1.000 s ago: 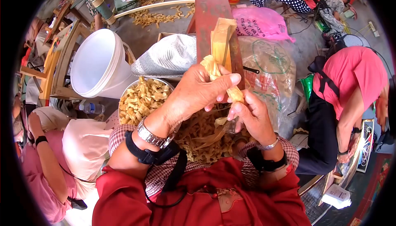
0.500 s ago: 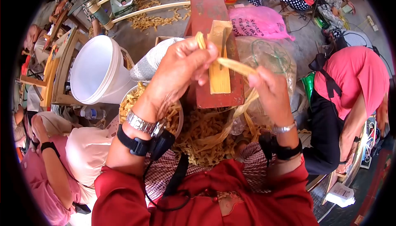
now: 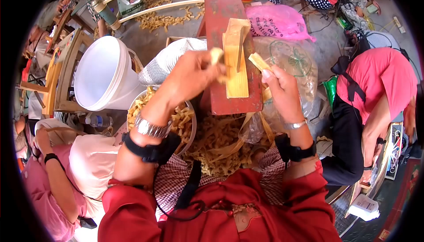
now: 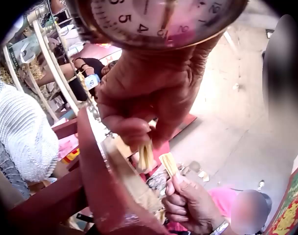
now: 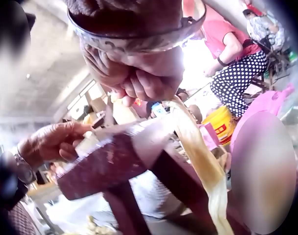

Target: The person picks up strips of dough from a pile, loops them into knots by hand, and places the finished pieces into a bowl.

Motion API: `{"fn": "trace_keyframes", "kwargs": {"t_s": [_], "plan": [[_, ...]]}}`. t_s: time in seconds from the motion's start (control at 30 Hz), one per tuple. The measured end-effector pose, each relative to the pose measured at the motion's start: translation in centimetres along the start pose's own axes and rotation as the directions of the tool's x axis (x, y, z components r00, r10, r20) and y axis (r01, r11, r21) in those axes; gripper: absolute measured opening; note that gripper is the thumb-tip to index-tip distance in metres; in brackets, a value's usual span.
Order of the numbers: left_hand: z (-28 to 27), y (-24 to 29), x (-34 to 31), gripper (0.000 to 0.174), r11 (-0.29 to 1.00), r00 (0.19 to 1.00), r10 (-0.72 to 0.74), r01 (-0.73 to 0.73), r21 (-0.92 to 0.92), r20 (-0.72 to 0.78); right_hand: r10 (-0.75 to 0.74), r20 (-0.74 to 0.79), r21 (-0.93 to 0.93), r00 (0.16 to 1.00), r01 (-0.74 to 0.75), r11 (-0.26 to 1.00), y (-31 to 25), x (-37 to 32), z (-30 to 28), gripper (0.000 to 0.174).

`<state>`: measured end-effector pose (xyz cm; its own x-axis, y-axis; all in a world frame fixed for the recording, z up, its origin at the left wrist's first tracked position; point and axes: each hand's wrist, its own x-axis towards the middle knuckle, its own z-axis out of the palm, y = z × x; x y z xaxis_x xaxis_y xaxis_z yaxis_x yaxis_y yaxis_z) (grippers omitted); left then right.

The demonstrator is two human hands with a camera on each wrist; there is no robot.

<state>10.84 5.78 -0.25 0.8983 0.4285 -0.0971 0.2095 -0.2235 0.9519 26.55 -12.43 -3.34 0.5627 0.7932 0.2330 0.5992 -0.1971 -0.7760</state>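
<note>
My left hand (image 3: 187,76), blurred, pinches a short pale-yellow folded piece (image 4: 145,157) between thumb and fingers, just left of the wooden block (image 3: 237,86). To the block's right, my right hand (image 3: 285,89) grips a pale-yellow folded strip (image 3: 259,61), its end pointing up and left. A long tail of the strip (image 5: 202,152) hangs below that hand in the right wrist view. The block lies on a narrow red bench (image 3: 219,102), with a thin dark upright piece (image 3: 240,56) along its upper part. A gap separates the two held pieces.
Below the bench spreads a heap of yellowish folded pieces (image 3: 221,149). At left are a tub (image 3: 193,131) of similar pieces and a white bucket (image 3: 117,78). Plastic bags (image 3: 304,78) lie at right. People sit on both sides.
My hands first worked close together over the bench's near end, then moved forward with the strip stretched between them. Now the strip is in two parts, one in each hand, either side of the block.
</note>
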Motion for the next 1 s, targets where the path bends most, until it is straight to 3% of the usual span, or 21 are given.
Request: {"fn": "trace_keyframes", "kwargs": {"t_s": [0.1,0.17,0.2,0.23,0.27,0.3,0.33,0.37,0.43,0.47,0.5,0.53,0.67,0.77,0.87,0.97,1.0], "plan": [[0.6,1.8,-3.1,0.027,0.998,0.938,-0.059,0.046,0.046,0.341,-0.022,0.039,0.164,0.999,0.015,0.986,-4.1,-1.5,-0.6,0.028],[1.4,3.4,-3.7,0.036,0.918,0.907,-0.126,-0.047,0.395,0.401,-0.108,0.050,0.197,0.993,0.097,0.976,-4.9,-2.8,0.0,0.024],[2.1,2.6,-3.9,0.038,0.956,0.904,-0.092,-0.036,0.291,0.417,-0.205,0.040,0.145,0.978,0.197,0.970,-5.2,-3.1,0.2,0.021],[2.7,4.0,-4.1,0.032,0.955,0.868,-0.255,0.156,0.252,0.427,-0.235,0.071,0.241,0.969,0.212,0.947,-6.0,-3.6,0.3,0.021],[2.8,3.1,-4.4,0.031,0.961,0.825,-0.274,0.212,0.179,0.493,-0.307,0.108,0.104,0.946,0.296,0.949,-6.4,-4.1,0.3,0.021],[2.7,1.5,-4.8,0.030,0.954,0.776,-0.292,0.277,0.114,0.559,-0.340,0.078,0.258,0.937,0.311,0.915,-7.0,-4.7,0.9,0.021],[3.6,0.1,-5.2,0.028,0.995,0.878,0.048,0.002,-0.103,0.477,-0.424,0.079,0.329,0.902,0.378,0.865,-7.1,-5.3,1.4,0.016],[4.2,0.1,-5.5,0.030,0.964,0.883,0.025,0.103,-0.246,0.469,-0.469,0.051,0.225,0.882,0.447,0.866,-7.3,-6.2,2.3,0.017],[5.7,1.5,-6.0,0.035,0.795,0.833,-0.242,0.464,-0.390,0.498,-0.528,0.013,0.190,0.849,0.517,0.835,-8.6,-7.7,3.1,0.020],[6.4,2.0,-6.1,0.038,0.716,0.799,-0.311,0.553,-0.427,0.515,-0.539,0.005,0.258,0.842,0.520,0.814,-8.8,-8.3,3.9,0.021],[6.9,2.6,-6.4,0.039,0.698,0.790,-0.237,0.543,-0.467,0.565,-0.549,-0.005,0.324,0.836,0.521,0.790,-8.8,-9.0,4.4,0.023],[7.6,1.7,-5.8,0.039,0.574,0.673,-0.319,0.697,-0.428,0.667,-0.533,0.072,0.323,0.843,0.486,0.812,-9.2,-9.6,4.1,0.023],[8.4,1.5,-6.0,0.033,0.498,0.666,-0.352,0.728,-0.471,0.658,-0.505,0.097,0.510,0.857,0.393,0.765,-9.5,-10.7,4.4,0.022],[8.9,1.3,-6.0,0.028,0.320,0.675,-0.390,0.737,-0.596,0.626,-0.431,0.164,0.593,0.887,0.261,0.762,-9.5,-10.9,3.8,0.022],[8.8,1.7,-6.0,0.022,0.277,0.668,-0.389,0.742,-0.611,0.635,-0.423,0.226,0.631,0.877,0.199,0.749,-9.7,-11.2,3.3,0.020],[8.6,1.4,-5.7,0.020,0.294,0.683,-0.319,0.730,-0.616,0.657,-0.393,0.141,0.660,0.909,0.209,0.722,-9.9,-11.3,3.0,0.016],[8.3,1.0,-5.6,0.020,0.310,0.689,-0.285,0.724,-0.616,0.667,-0.397,-0.030,0.585,0.918,0.338,0.737,-9.3,-11.4,3.1,0.014]]}}
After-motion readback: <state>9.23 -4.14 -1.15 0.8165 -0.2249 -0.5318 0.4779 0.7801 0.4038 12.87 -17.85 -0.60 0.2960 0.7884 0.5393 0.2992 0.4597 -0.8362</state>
